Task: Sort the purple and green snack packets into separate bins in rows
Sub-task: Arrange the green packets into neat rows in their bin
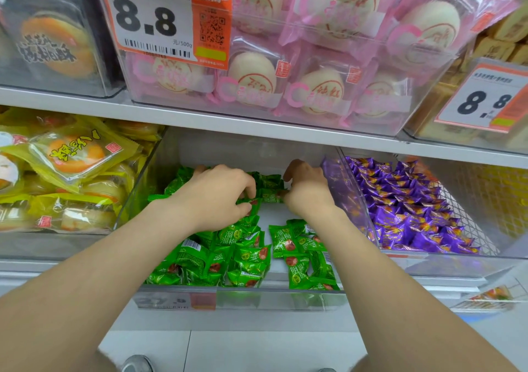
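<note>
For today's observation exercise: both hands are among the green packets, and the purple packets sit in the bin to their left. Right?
No: the head view shows the purple packets in the bin to the right. The left hand and right hand are among the green packets.

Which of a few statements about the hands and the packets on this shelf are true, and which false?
1. The left hand and the right hand both reach into the middle bin of green packets. True.
2. The purple packets lie left of the green ones. False: they lie in the bin to the right.
3. The left hand's fingers curl on green packets. True.
4. Purple packets are mixed among the green. False: the middle bin shows only green.
5. The bin above holds yellow packets. False: it holds pink packets.
6. The price tag above reads 8.8. True.
</note>
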